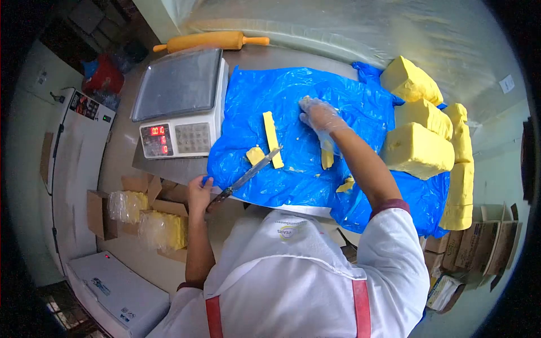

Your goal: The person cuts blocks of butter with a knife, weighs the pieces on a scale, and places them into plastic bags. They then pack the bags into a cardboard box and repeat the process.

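Note:
My left hand (198, 194) is closed at the near left corner of the blue plastic sheet (248, 101), pinching its edge. Beside it lies a knife (248, 176), its dark handle near my fingers and its blade pointing up and right, the tip by a long yellow strip (271, 138). A small yellow chunk (255, 155) is left of the strip. My right hand (320, 115), in a clear glove, is over the middle of the sheet with fingers curled together; what they hold, if anything, is hidden. Under its wrist lies another yellow piece (327, 158).
Large yellow blocks (420, 149) stand at the right, with more along the edge. A scale (180, 90) with a lit display stands at the left, a rolling pin (211, 40) behind it. Open boxes (101, 214) and a white freezer (118, 293) are lower left.

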`<move>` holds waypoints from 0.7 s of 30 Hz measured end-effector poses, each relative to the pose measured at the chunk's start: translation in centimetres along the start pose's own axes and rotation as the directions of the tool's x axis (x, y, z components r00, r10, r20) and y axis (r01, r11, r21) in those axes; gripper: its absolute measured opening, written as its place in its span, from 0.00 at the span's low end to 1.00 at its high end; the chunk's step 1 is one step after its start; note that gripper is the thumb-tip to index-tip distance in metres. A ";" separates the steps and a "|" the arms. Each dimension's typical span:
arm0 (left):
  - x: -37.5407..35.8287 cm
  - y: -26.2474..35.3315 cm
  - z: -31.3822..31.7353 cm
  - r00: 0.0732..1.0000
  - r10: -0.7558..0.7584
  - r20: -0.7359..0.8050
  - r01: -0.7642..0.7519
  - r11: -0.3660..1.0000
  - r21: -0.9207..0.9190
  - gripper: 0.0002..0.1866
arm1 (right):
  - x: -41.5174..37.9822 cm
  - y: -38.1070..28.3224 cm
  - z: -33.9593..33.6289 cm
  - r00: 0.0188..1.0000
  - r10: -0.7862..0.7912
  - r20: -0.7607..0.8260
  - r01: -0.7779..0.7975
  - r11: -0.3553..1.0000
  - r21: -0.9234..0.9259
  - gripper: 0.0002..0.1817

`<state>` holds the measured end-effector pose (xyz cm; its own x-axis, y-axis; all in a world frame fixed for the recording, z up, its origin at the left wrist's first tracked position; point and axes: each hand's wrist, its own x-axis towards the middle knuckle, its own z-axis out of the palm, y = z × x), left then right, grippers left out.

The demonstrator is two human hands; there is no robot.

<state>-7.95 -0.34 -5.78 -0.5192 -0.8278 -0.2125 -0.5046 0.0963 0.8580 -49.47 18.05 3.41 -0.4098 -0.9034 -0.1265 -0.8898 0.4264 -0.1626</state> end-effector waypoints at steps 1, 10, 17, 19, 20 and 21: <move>-0.5 0.8 1.0 1.000 0.013 0.010 -0.012 0.998 -0.062 0.11 | 0.3 0.2 -0.2 0.996 0.072 0.047 -0.071 0.997 -0.008 0.25; 2.0 6.0 8.9 0.988 0.121 0.095 -0.122 0.993 0.002 0.10 | 5.8 6.7 0.3 0.978 0.193 -0.084 -0.195 0.981 -0.016 0.28; 5.3 9.4 11.8 0.995 0.098 0.035 -0.093 0.987 -0.132 0.12 | 12.0 11.8 -0.4 0.967 0.223 -0.126 -0.220 0.975 0.034 0.29; 5.9 9.0 11.6 0.991 0.128 0.026 -0.127 0.991 -0.042 0.13 | 12.9 12.5 -1.4 0.968 0.209 -0.141 -0.199 0.976 0.087 0.29; 6.3 8.6 11.8 0.986 0.156 0.053 -0.156 0.988 -0.007 0.13 | 13.7 13.6 -0.8 0.966 0.244 -0.083 -0.213 0.938 0.272 0.27; 6.6 8.1 11.9 0.987 0.161 0.024 -0.161 0.986 0.045 0.13 | 14.8 15.6 0.2 0.958 0.285 -0.028 -0.244 0.862 0.444 0.26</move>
<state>-23.61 1.56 -5.79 -0.6098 -0.7882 -0.0831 -0.4449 0.2537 0.8589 -69.40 11.30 -1.24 -0.6522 -0.7450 -0.1399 -0.5783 0.6084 -0.5435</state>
